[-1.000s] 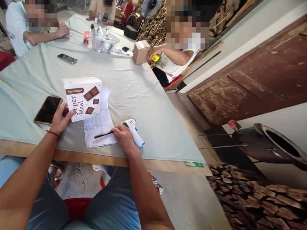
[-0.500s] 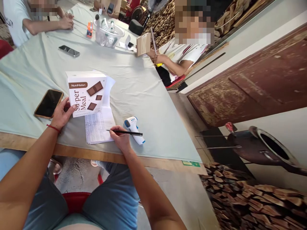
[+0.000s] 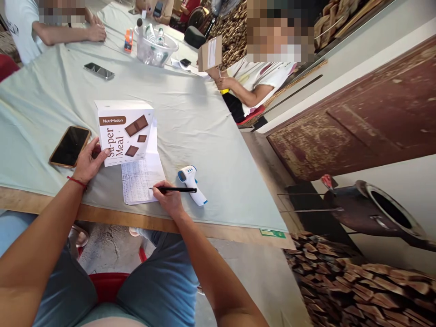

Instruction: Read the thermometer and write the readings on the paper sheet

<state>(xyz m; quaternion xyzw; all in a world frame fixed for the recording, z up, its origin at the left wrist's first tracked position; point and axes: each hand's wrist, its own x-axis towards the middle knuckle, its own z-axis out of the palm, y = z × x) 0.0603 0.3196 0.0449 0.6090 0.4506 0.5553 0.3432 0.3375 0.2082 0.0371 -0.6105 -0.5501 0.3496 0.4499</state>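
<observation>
My left hand (image 3: 89, 159) grips the lower left edge of a white box (image 3: 127, 131) printed "NutriMotion Su-per Meal", with brown chocolate squares on its face. Partly under the box lies a sheet of paper (image 3: 141, 181) covered in handwriting. A black pen (image 3: 182, 190) is held in my right hand (image 3: 168, 197), its tip at the paper's right part; whether it touches cannot be made out. Right of that hand lies a white and blue infrared thermometer (image 3: 192, 184). A dark smartphone (image 3: 70, 146) with a tan edge rests left of my left hand.
Farther back are a grey phone (image 3: 98, 71), an orange item (image 3: 128, 41) and a clear tub (image 3: 153, 51) of bottles. At the right side a seated person (image 3: 250, 81) holds a cardboard box (image 3: 210, 54). Another person's forearm (image 3: 68, 35) rests on the tablecloth (image 3: 218, 159).
My right hand and the pen have shifted slightly left across the paper. The person at the right has tilted and turned the cardboard box. My left hand stays on the white box.
</observation>
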